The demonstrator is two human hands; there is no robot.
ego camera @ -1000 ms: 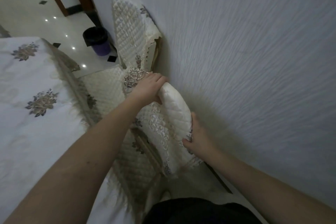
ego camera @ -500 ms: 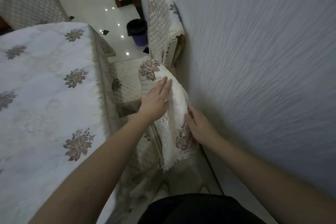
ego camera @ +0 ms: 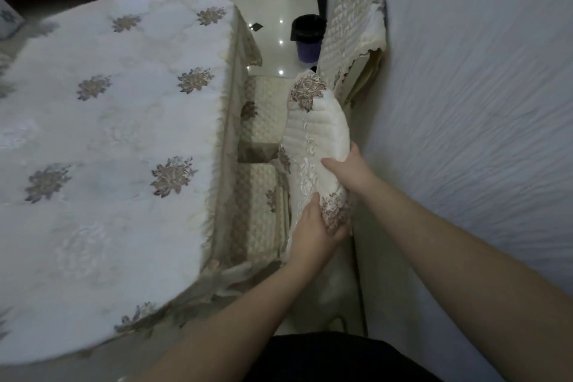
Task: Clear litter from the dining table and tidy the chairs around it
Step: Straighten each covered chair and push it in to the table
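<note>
Table, nine o'clock: I see no litter. Near chair, centre, against the table: left hand and right hand grip its back. Straightening unfinished, I judge.

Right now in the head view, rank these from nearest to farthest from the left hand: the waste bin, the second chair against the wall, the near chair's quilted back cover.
1. Quilted back cover: gripped by the left hand at its near end.
2. Second chair: farther along the wall, beyond the cover.
3. Waste bin: on the floor, just past that chair.
</note>
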